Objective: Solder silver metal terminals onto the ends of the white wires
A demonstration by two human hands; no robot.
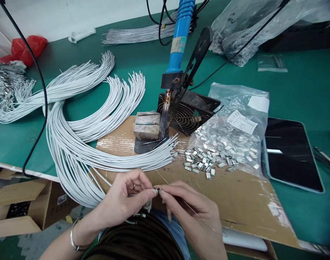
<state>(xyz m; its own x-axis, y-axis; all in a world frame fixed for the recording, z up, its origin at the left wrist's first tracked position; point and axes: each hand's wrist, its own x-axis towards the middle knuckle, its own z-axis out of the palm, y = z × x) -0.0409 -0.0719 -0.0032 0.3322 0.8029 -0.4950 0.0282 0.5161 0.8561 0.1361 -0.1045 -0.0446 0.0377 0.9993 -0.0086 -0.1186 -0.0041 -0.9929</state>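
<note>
My left hand (pixel 131 195) and my right hand (pixel 193 211) meet at the front edge of the cardboard, thumbs and fingertips pinched almost together. Between the tips sits a tiny dark piece (pixel 158 189), mostly covered and too small to name. A thin silvery wire (pixel 190 207) runs slantwise across my right hand's fingers. Just beyond my hands lie the tips of a bundle of white cables (pixel 121 160). Small metal-cased connectors (pixel 200 160) form a loose pile beyond my right hand. Above the cardboard, a blue-handled soldering iron (pixel 179 39) is held in a stand, tip down.
A worn block (pixel 147 124) sits by the iron's tip, with a black fan (pixel 186 112) behind. To the right are a plastic bag of connectors (pixel 230 133) and a tablet-like device (pixel 289 153). More white cables (pixel 72 81) lie left. A carton (pixel 31 204) stands below the table edge.
</note>
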